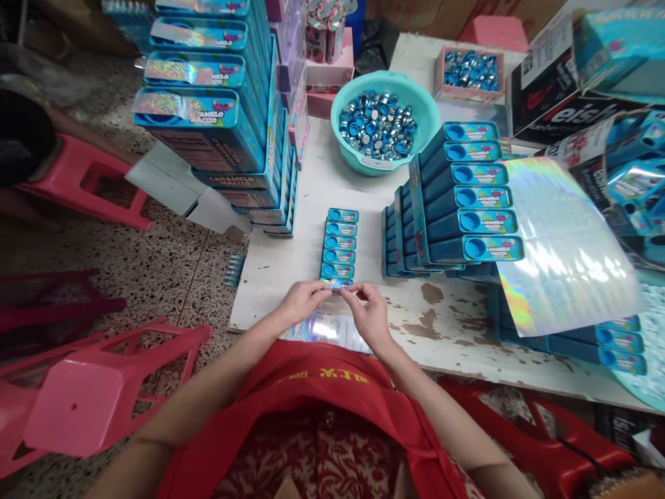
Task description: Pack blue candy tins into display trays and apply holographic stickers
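Observation:
A short column of several small blue boxes [339,242] lies on the white table, in front of my body. At its near end, a shiny holographic strip [337,283] covers the nearest box. My left hand [303,301] pinches the left end of that strip, and my right hand [370,312] pinches its right end, thumb and index finger together. Just below my hands a clear, shiny holographic sheet [330,328] lies along the table's front edge.
A turquoise basin [385,166] of blue and silver caps sits behind the boxes. Tall stacks of blue boxes stand left [228,138] and right [441,208]. A holographic sheet [566,242] rests at right, and pink stools [83,395] stand on the floor.

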Available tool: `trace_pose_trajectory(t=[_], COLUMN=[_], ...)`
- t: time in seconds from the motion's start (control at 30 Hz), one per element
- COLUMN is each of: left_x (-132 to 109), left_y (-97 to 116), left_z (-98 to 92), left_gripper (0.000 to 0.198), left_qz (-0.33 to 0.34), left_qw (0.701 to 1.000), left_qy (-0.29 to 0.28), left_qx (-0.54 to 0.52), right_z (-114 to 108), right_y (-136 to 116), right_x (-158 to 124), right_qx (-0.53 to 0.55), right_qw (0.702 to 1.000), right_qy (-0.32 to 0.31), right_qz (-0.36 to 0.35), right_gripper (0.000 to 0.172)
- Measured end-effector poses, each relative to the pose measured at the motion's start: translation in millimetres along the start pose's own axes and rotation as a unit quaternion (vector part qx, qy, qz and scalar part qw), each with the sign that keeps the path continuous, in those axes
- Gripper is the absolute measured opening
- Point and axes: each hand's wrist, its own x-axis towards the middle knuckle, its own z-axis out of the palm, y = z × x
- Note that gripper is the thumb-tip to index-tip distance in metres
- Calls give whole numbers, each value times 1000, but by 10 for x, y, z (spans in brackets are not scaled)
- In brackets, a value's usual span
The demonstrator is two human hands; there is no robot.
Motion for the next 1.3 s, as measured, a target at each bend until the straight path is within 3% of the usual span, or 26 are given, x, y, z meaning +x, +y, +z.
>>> trace_pose_trajectory(t=[0.13,0.23,0.4,0.5,0.57,0.63,0.7,0.77,0.87,0.93,1.0,1.1,1.2,1.3], left_x=[242,385,528,505,436,340,237,138,-6,-86,-124,-79,16,70], left_y=[-13,-59,-245,-369,-411,-414,-396,-391,-443,-499,-542,-560,-551,-536], left_z=[-279,-333,-216,-103,-18,73,144,160,99,86,146,307,388,363], left_gripper=[19,13,10,13,22,37,56,70,63,50,43,36,28,31], left_qz=[27,47,-1,-67,-89,-67,-22,-16,-88,-83,-40,-30,-68,-79], left_qw=[1000,998,998,991,982,978,981,982,955,936,924,911,912,916], left_qy=[15,36,58,118,164,190,169,104,64,42,-9,-78,-98,-101], left_qx=[0,26,-19,19,38,55,91,155,276,338,379,403,392,381], right_z=[276,394,451,428,404,388,378,352,242,142,66,36,63,66], right_y=[93,163,276,310,305,282,253,241,315,446,620,867,1001,1033], right_x=[272,392,457,483,503,523,539,536,439,283,72,-225,-372,-392], right_qx=[-37,-33,-7,50,74,54,13,-3,44,50,2,-106,-214,-311], right_qw=[993,990,989,980,978,982,986,988,987,986,992,994,964,916], right_qy=[108,135,145,161,151,136,132,128,135,148,110,-30,-121,-164], right_qz=[-9,7,42,105,125,117,104,91,72,65,55,-4,-104,-191], right_gripper=[20,19,21,37,45,47,46,41,40,37,31,23,25,29])
